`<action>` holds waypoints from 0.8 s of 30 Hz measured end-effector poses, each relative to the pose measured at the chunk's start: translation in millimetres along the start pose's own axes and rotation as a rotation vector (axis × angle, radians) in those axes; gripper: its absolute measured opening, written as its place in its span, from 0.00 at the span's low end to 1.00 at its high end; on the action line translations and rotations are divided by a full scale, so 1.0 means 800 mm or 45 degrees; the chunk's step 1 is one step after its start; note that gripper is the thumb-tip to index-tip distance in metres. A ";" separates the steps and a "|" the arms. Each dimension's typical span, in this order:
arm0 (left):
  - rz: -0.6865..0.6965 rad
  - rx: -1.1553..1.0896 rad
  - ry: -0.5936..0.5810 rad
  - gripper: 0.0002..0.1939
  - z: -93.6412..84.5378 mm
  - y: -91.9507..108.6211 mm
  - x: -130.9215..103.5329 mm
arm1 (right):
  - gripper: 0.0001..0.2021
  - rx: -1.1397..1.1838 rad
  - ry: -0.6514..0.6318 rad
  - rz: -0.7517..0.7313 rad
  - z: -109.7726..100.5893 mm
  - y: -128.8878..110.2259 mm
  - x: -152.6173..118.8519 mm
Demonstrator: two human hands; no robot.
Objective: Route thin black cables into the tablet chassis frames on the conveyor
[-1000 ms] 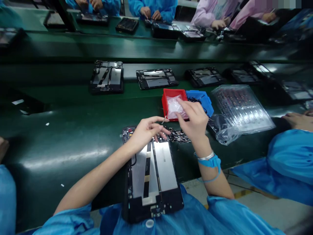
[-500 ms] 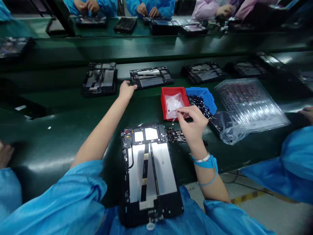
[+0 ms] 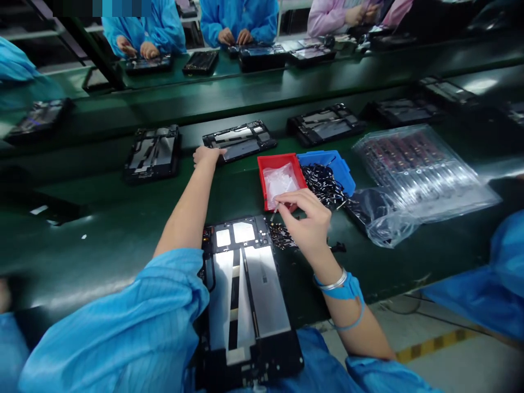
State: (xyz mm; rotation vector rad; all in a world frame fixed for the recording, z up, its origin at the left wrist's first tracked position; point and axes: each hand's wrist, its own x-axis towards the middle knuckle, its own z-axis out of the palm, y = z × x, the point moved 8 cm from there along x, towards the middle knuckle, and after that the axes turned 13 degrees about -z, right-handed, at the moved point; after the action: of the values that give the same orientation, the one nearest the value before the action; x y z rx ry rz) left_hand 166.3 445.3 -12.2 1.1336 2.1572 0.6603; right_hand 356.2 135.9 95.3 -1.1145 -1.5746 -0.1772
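At the near left corner of an opened tablet (image 3: pixel 241 143) on the bench, my left hand (image 3: pixel 208 156) is closed, thumb over its edge and fingers mostly hidden behind. My right hand (image 3: pixel 307 218) pinches a small thin strip (image 3: pixel 273 212), too small to name exactly, just in front of a red bin (image 3: pixel 262 188) holding a clear bag of small white pieces (image 3: pixel 282 183). Below both hands lies a larger-looking opened tablet (image 3: pixel 266 289) close to my body, its inner ribbon cables and silver plates exposed. Small dark cable parts (image 3: pixel 282 236) lie beside its upper right corner.
A blue bin (image 3: pixel 347 177) holds many black cables. To its right are stacked clear plastic trays (image 3: pixel 429 174) and a crumpled plastic bag (image 3: pixel 385 218). More opened tablets (image 3: pixel 152 153) line the bench. Co-workers sit opposite, and blue sleeves (image 3: pixel 511 251) show at both sides.
My view has shifted, so the bench appears lower. My left thumb now overlaps the far tablet's corner. My right hand has come back from over the red bin with the small strip pinched.
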 end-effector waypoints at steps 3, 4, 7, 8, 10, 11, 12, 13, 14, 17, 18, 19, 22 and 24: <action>-0.124 -0.036 -0.010 0.19 -0.003 -0.009 -0.003 | 0.08 0.038 -0.004 0.099 -0.001 0.005 -0.002; -0.145 -0.064 -0.022 0.19 -0.005 -0.011 -0.005 | 0.07 0.087 0.000 0.179 -0.001 0.010 -0.004; -0.190 -0.198 -0.087 0.19 -0.011 -0.013 -0.011 | 0.04 0.378 0.042 0.512 0.005 0.031 -0.014; -0.209 -0.253 -0.115 0.19 -0.012 -0.012 -0.014 | 0.03 0.497 0.062 0.625 0.009 0.038 -0.018; -0.249 -0.374 -0.187 0.19 -0.013 -0.009 -0.020 | 0.03 0.715 0.122 0.807 0.014 0.050 -0.024; -0.268 -0.438 -0.230 0.19 -0.011 -0.007 -0.024 | 0.04 0.809 0.154 0.874 0.017 0.054 -0.026; -0.284 -0.504 -0.276 0.18 -0.010 -0.004 -0.029 | 0.05 0.892 0.183 0.929 0.018 0.057 -0.027; -0.298 -0.571 -0.324 0.18 -0.007 -0.001 -0.034 | 0.06 0.967 0.207 0.975 0.020 0.060 -0.028; -0.312 -0.637 -0.371 0.18 -0.004 0.001 -0.040 | 0.06 1.031 0.221 1.021 0.021 0.063 -0.029; -0.359 -0.803 -0.510 0.18 0.006 0.003 -0.058 | 0.08 1.133 0.221 1.121 0.025 0.069 -0.032; -0.375 -0.845 -0.559 0.18 0.008 0.004 -0.064 | 0.08 1.136 0.221 1.134 0.025 0.070 -0.032; -0.387 -0.882 -0.607 0.18 0.010 0.005 -0.070 | 0.08 1.129 0.218 1.136 0.025 0.071 -0.032; -0.386 -0.991 -0.715 0.18 0.000 0.011 -0.090 | 0.08 1.089 0.223 1.106 0.023 0.072 -0.030; -0.362 -1.073 -0.744 0.17 -0.023 0.013 -0.107 | 0.09 1.071 0.231 1.082 0.021 0.070 -0.028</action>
State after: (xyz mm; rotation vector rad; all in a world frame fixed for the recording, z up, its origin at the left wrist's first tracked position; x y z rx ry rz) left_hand 197.6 375.3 31.1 0.4592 1.2833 0.8518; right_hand 383.1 164.6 46.3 -0.9373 -0.7526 0.8525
